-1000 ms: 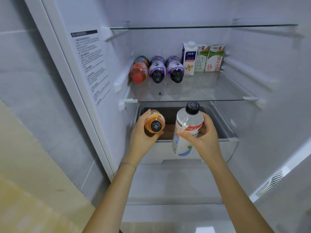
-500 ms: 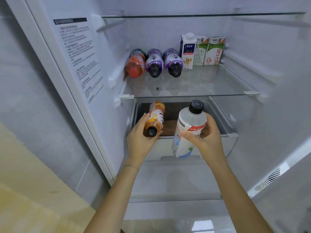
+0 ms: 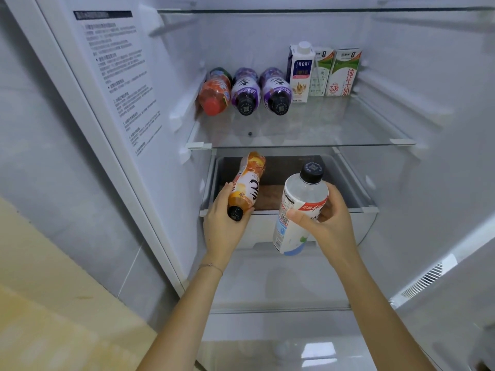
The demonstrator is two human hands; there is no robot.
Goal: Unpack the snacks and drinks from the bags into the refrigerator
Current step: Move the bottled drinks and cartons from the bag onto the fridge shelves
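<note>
My left hand [image 3: 223, 226] grips an orange juice bottle [image 3: 247, 182] near its black cap, the bottle tilted with its base pointing into the fridge just under the glass shelf [image 3: 300, 141]. My right hand [image 3: 325, 220] holds a clear bottle with a white and red label [image 3: 300, 207], black cap up, in front of the open drawer [image 3: 292, 218]. On the glass shelf lie a red bottle [image 3: 215, 93] and two purple bottles [image 3: 246, 93] [image 3: 276, 92], caps toward me. Beside them stand three cartons [image 3: 300, 73] [image 3: 320, 73] [image 3: 342, 73].
The fridge's left inner wall carries a printed label [image 3: 120, 73]. A second glass shelf [image 3: 321, 10] runs across the top. A tiled wall [image 3: 53, 170] and a beige surface [image 3: 53, 303] lie left of the fridge. A white vent panel [image 3: 423, 279] is at lower right.
My left hand has tipped the orange bottle from cap-toward-me to base-first and pushed it toward the space under the glass shelf. The right hand with the clear bottle has barely moved.
</note>
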